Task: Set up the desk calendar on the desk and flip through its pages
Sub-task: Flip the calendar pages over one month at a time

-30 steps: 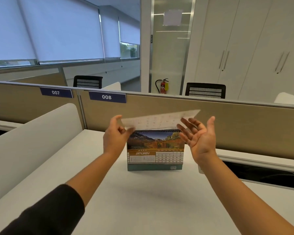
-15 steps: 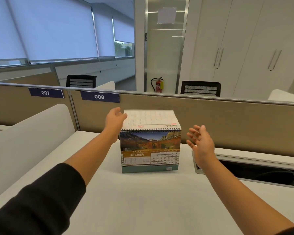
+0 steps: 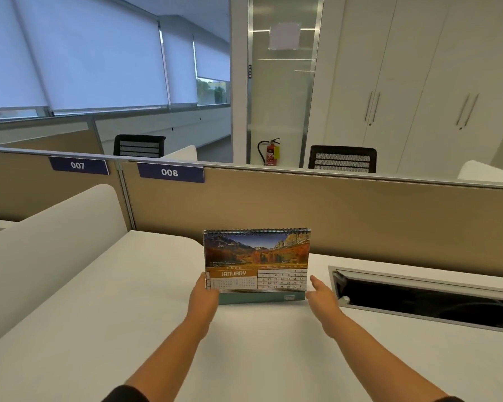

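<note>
Calendar [image 3: 256, 264]: stood upright on surface [image 3: 145, 329], near partition [image 3: 360, 216], January page shown. Left hand [image 3: 204, 295]: lower left corner pinched. Right hand [image 3: 320, 294]: released, fingers spread, just beside lower right corner. Risk: stand tipped backward or slid if page lifted one-handed; base unbraced.

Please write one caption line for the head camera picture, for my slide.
Desk calendar standing on the white desk, open at January, left hand at its lower left corner, right hand open beside it.
</note>
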The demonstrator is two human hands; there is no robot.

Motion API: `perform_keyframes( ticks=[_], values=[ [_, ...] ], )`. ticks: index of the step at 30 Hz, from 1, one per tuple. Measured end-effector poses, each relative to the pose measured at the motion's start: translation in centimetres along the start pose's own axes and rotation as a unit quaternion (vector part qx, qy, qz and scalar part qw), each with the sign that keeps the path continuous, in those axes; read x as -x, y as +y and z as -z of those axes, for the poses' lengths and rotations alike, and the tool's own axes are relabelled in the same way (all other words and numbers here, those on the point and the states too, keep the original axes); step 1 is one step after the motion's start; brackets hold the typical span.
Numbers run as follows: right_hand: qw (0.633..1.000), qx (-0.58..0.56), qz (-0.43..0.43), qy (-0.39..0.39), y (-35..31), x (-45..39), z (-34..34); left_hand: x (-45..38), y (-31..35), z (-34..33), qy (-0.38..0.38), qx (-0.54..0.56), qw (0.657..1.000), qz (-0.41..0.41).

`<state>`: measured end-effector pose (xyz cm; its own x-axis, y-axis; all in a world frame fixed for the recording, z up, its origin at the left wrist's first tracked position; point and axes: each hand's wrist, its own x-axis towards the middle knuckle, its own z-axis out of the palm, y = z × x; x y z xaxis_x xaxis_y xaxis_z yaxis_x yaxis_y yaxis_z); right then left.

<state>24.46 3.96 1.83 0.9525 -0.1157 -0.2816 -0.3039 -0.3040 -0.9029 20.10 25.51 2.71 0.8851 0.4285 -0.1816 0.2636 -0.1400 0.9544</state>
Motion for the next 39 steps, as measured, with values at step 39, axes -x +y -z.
perform_keyframes(
  ticks=[39],
  values=[
    [0.886, -0.450, -0.047, -0.101, 1.0, 2.1, 2.1, 3.8, 11.3, 7.1, -0.197, 0.345, 0.915, 0.074]
  ],
)
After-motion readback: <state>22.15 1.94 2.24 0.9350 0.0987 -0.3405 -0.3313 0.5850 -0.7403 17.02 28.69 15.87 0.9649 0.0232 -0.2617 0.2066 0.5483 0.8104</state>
